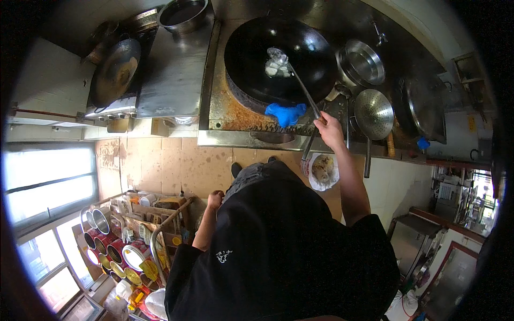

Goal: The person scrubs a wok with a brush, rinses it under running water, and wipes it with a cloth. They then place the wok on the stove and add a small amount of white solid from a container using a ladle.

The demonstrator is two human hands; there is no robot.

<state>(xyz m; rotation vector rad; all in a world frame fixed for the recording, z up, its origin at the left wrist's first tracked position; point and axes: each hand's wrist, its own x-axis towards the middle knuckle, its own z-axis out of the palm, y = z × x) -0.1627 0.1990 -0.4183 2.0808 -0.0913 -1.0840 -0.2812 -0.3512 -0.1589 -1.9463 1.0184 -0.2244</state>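
Observation:
My right hand (330, 127) is closed on the handle of a long metal ladle (303, 85), whose bowl lies inside a large black wok (257, 52). White pieces of food (278, 69) sit at the ladle's bowl; what they are I cannot tell. A blue cloth (286, 114) hangs at the wok's near rim. My left hand (216, 198) hangs low beside my body, fingers curled, away from the stove; whether it holds anything I cannot tell.
To the wok's right are metal bowls (367, 62) and a perforated strainer (373, 114) with its handle over the stove edge. Another wok (116, 74) stands at the left. A lined bin (324, 182) is below the stove. A cart rail (154, 236) and stacked cans (114, 250) are behind left.

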